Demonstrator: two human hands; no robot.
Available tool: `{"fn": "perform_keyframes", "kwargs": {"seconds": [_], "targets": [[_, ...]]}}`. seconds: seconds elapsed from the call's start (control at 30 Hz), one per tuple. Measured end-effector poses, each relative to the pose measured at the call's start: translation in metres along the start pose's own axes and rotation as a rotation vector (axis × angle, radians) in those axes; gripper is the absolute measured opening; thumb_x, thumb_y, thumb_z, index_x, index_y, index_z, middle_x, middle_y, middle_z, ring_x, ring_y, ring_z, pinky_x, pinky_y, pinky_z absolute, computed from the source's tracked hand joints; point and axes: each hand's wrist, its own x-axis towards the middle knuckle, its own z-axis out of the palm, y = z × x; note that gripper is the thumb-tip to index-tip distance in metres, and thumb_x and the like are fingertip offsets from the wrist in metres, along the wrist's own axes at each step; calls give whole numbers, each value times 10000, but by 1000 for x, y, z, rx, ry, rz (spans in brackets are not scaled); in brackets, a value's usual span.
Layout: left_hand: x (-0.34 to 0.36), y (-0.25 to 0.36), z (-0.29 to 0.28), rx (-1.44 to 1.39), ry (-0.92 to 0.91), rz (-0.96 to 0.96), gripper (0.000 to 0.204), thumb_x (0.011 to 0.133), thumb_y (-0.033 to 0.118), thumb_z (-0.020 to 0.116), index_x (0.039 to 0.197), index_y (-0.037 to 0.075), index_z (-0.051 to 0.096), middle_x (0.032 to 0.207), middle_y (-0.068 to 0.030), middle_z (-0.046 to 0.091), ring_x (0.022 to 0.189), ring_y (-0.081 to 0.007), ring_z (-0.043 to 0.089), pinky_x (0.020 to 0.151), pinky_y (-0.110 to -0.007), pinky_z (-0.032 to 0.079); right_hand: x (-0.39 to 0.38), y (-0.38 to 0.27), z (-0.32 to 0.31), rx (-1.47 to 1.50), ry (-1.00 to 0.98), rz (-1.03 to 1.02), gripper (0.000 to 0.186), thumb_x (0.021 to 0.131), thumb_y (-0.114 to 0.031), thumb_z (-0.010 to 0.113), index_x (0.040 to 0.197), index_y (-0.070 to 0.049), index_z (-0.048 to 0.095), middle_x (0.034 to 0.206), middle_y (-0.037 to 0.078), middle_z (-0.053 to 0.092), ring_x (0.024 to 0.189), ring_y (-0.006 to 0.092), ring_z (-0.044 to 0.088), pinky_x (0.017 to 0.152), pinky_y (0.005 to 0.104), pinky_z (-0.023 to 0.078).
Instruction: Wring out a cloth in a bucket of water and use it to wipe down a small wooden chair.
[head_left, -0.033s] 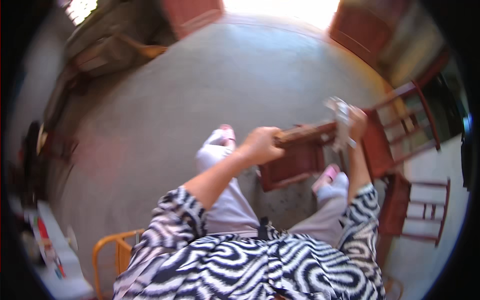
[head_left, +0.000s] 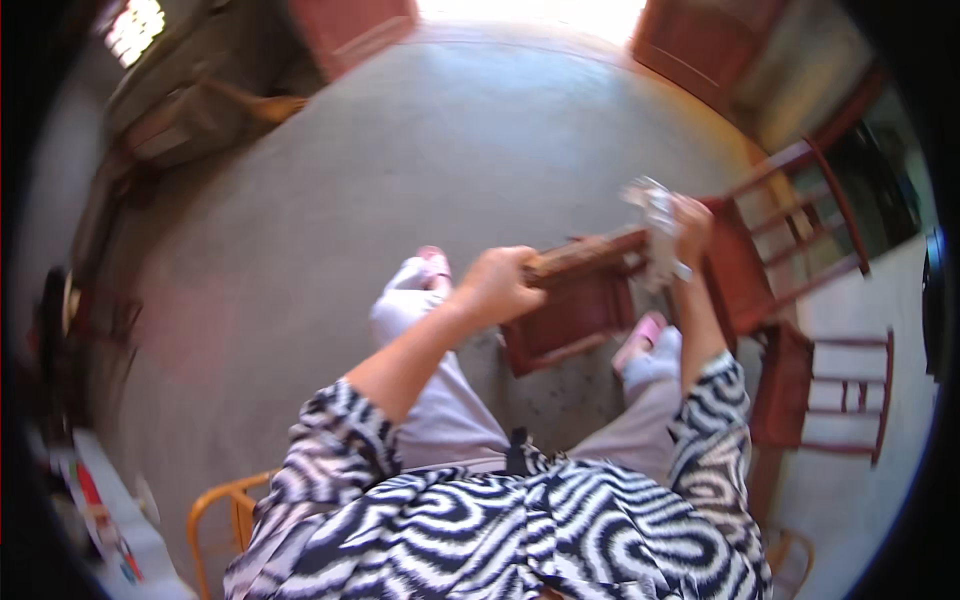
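Note:
My left hand (head_left: 497,287) is closed on the end of a brown wooden bar (head_left: 585,255), which looks like part of a wooden chair with a reddish-brown seat (head_left: 565,320) beneath it. My right hand (head_left: 688,235) grips a pale, crumpled cloth (head_left: 655,235) against the bar's right side; its fingers are partly hidden and blurred. The chair stands between my feet, in pink slippers (head_left: 650,330).
Two more dark wooden chairs (head_left: 740,270) (head_left: 785,390) stand at my right. A yellow metal chair (head_left: 215,500) is behind me at lower left, a cluttered white table (head_left: 135,540) at far left, and reddish doors (head_left: 690,50) frame the bright doorway ahead.
The whole view has shifted slightly, so my hands, the bar and the chairs appear a little left and higher. Both hands still hold what they held.

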Motion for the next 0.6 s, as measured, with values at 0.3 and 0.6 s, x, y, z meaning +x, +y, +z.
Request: {"fn": "perform_keyframes", "kwargs": {"seconds": [0.3,0.6], "targets": [[15,10,8,-50,130,17,334,662,149,676,906,-56,576,821,-196,638,774,-303,634,697,-351,483,-11,-205,-31,94,-56,-71,155,782,-213,538,672,-107,565,697,53,553,737,223,551,760,391,380],[2,18,6,-89,-2,-73,270,707,84,665,937,-25,578,740,-51,607,653,-78,537,597,-234,448,12,-77,-44,-8,-62,-255,149,754,-202,557,650,-96,576,699,68,607,691,261,588,698,383,450]]}}
